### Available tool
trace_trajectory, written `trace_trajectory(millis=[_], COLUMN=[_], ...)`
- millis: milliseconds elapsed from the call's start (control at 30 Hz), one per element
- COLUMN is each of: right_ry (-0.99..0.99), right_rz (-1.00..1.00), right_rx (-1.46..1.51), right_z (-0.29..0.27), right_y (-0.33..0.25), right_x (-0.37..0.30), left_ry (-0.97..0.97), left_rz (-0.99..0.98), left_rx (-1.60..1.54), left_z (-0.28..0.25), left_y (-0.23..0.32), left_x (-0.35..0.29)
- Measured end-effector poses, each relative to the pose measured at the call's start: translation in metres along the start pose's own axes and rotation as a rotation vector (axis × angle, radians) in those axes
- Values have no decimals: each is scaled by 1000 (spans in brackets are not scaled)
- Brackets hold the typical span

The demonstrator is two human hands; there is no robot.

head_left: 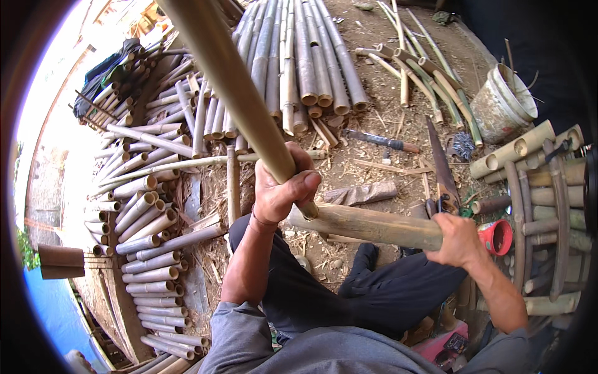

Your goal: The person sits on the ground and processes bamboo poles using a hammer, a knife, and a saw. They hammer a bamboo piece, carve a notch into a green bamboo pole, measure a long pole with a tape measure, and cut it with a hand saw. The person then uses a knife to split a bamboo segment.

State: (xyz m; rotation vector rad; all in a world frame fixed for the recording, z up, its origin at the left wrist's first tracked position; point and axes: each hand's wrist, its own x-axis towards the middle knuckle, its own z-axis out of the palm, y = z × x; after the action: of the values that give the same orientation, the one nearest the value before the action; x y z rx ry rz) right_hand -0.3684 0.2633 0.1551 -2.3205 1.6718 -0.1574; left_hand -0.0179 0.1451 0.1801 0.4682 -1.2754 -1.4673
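My left hand (280, 185) is wrapped round a long bamboo pole (227, 68), which slants up and away to the upper left. Just under that fist, the pole's lower end meets a thicker bamboo piece (374, 225) near its left end. Whether it sits in a hole there or only rests against it, I cannot tell. The thick piece lies crosswise over my lap, and my right hand (460, 242) grips its right end. Shavings and a flat brownish piece (361, 193) lie on the ground just beyond it.
A knife (383, 141) and a saw (441, 156) lie ahead on the dirt. Cut bamboo lengths (152, 288) are stacked at left, long poles (305, 59) at the far middle. To the right are a dirty white bucket (503, 103), a red container (496, 237) and a bamboo frame (560, 218).
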Motion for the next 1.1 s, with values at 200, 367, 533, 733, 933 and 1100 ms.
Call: trace_trajectory(millis=[200,367,533,733,933,1100], right_ry=[-52,-86,-215,-59,-24,-48], right_rz=[300,247,381,378,347,147], right_rx=[102,220,409,544,608,643], right_z=[7,20,15,40,27,-62], right_y=[-53,-56,-103,-130,-83,-49], right_x=[-67,-76,-63,-82,-96,-73], left_ry=[94,3,122,66,45,-97], left_rz=[55,175,188,205,276,-397], left_rx=[357,381,524,474,588,671], left_z=[67,83,76,74,8,-45], left_y=[29,36,40,39,-46,-149], left_x=[39,61,73,65,4,-133])
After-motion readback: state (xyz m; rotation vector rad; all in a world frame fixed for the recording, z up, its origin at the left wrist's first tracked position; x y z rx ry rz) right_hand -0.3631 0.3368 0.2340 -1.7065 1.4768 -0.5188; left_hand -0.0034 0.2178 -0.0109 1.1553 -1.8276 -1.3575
